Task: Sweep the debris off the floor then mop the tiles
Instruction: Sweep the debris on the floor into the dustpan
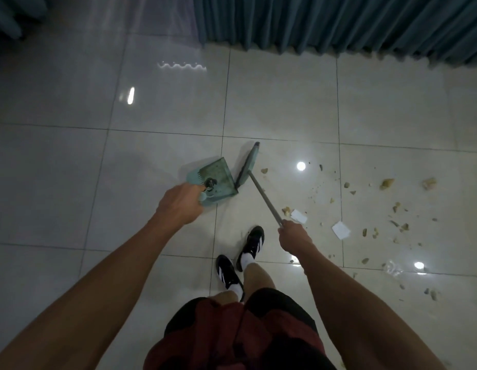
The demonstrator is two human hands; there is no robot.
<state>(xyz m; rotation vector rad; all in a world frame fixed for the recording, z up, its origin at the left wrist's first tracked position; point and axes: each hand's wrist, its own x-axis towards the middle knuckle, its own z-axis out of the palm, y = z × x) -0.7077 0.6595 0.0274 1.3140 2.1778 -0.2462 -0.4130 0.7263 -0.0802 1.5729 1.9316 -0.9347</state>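
No legible text (none anywhere)

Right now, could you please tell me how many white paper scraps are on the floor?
2: one scrap beside the right hand, another further right. Debris may hide more.

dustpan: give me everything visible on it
The dustpan is pale teal, seemingly plastic, with a flat, grimy tray, low walls and a comb-toothed edge at its left. It sits on the floor, open mouth facing right toward the broom, whose head stands right at the lip. The left hand grips its handle end. No debris is clearly visible inside.
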